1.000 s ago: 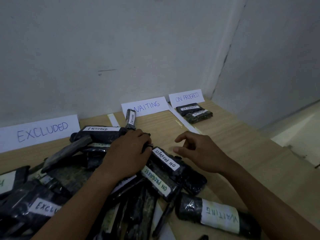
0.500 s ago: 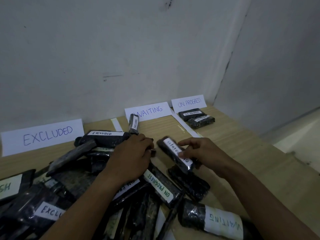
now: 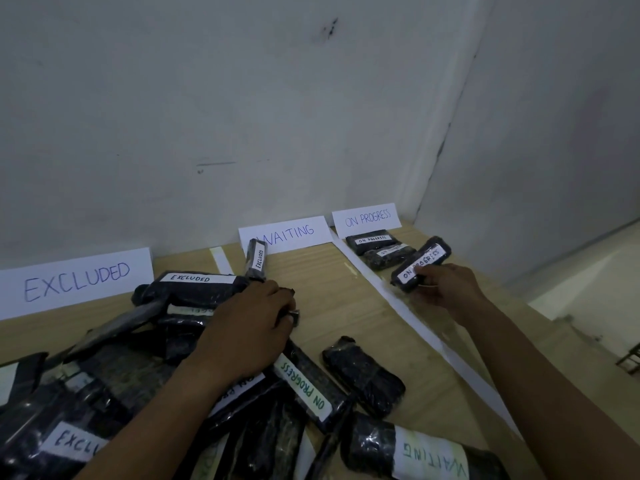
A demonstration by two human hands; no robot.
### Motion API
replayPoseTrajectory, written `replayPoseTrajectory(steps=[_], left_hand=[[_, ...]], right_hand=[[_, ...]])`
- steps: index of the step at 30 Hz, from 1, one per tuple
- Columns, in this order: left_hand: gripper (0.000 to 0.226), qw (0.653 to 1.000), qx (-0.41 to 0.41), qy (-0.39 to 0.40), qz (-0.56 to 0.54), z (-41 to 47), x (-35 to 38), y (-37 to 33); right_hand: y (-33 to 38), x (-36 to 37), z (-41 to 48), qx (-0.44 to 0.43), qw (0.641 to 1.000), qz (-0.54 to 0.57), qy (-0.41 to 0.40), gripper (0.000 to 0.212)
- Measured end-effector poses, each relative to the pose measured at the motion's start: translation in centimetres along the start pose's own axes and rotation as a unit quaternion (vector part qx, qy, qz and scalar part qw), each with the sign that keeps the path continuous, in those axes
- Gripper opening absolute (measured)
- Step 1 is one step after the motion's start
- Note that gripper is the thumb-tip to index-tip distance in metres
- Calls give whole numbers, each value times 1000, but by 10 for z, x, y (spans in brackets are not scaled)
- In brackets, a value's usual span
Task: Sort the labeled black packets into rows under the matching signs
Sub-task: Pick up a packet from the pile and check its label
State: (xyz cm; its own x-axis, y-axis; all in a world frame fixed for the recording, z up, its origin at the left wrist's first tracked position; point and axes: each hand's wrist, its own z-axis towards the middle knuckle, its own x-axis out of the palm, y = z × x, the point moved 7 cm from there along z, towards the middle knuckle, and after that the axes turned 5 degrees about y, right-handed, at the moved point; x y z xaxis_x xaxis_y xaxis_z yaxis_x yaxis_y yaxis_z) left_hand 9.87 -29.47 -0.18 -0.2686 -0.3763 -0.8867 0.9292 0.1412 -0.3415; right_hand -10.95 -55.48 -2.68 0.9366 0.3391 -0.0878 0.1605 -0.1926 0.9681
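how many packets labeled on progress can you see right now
5: two black plastic packets under the ON PROGRESS paper sign, one in the right hand, two in the pile. Others may be hidden.

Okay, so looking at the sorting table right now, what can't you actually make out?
All in the head view:
- Left hand hides whatever it presses on in the pile; whether it grips anything is unclear.
- The label of the bare-topped packet beside the pile does not show.
- The second packet in the ON PROGRESS row has a label too blurred to read.
- The WAITING packet is cut off by the bottom edge.
- Right hand covers the near end of its ON PROGRESS packet.
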Motion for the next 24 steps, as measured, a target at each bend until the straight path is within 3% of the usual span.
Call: replayPoseTrajectory(steps=[7,16,24], left_hand=[[17,1000,-2,3,5,0,0,0],[33,1000,-11,21,13,2,3,2],[18,1000,-17,20,9,1,2,1]], right_hand=[[-18,1,24,44,998,25,-36,22],[-18,6,36,14,993,-67,-92,33],[-10,5,25,-37,983,-138,-119,37]])
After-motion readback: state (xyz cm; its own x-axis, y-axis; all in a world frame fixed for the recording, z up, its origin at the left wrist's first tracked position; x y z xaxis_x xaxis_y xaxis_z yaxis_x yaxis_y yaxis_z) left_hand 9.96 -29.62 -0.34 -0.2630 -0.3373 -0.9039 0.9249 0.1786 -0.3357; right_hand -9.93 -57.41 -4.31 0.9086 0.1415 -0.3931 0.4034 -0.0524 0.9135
